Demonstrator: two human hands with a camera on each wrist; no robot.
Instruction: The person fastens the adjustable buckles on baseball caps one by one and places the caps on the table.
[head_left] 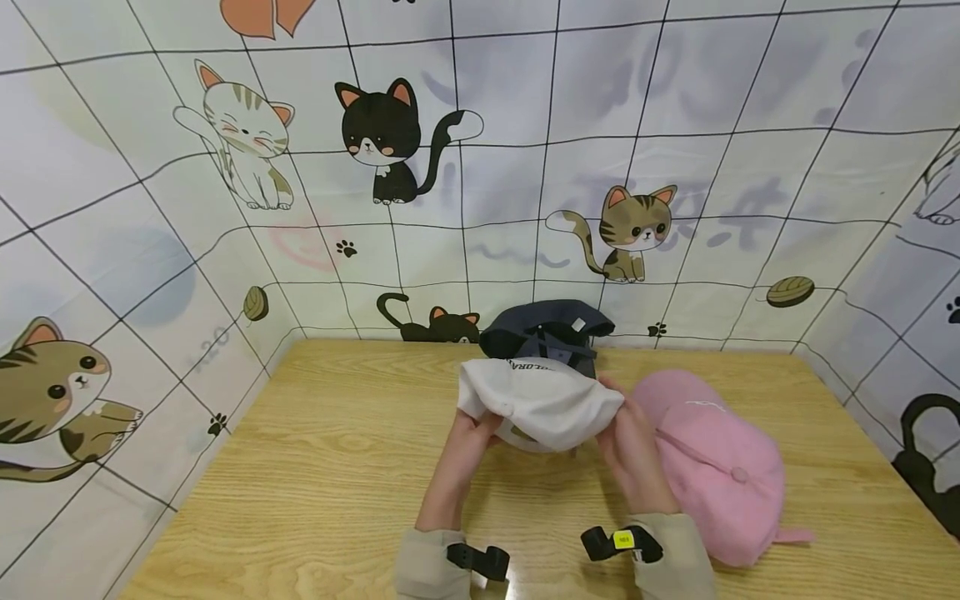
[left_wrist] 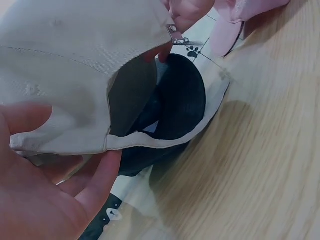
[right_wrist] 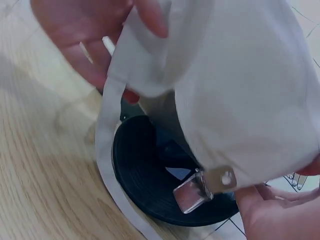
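Observation:
Both hands hold a white cap (head_left: 540, 404) above the table, its back opening facing me and dark lettering at its far side. My left hand (head_left: 480, 427) pinches the left rim between thumb and fingers, seen also in the left wrist view (left_wrist: 45, 190). On the opposite side my right hand (head_left: 626, 433) grips the rim, close by the metal buckle (right_wrist: 194, 191). The cap's long strap (right_wrist: 106, 150) hangs in a loose curve from the left side, its end out of the buckle.
Behind the white cap, a navy cap (head_left: 517, 323) lies near the wall at the table's (head_left: 337, 433) back edge. A pink cap (head_left: 720, 475) lies just right of my right forearm. Cat-printed cloth (head_left: 510, 175) covers the walls around the table.

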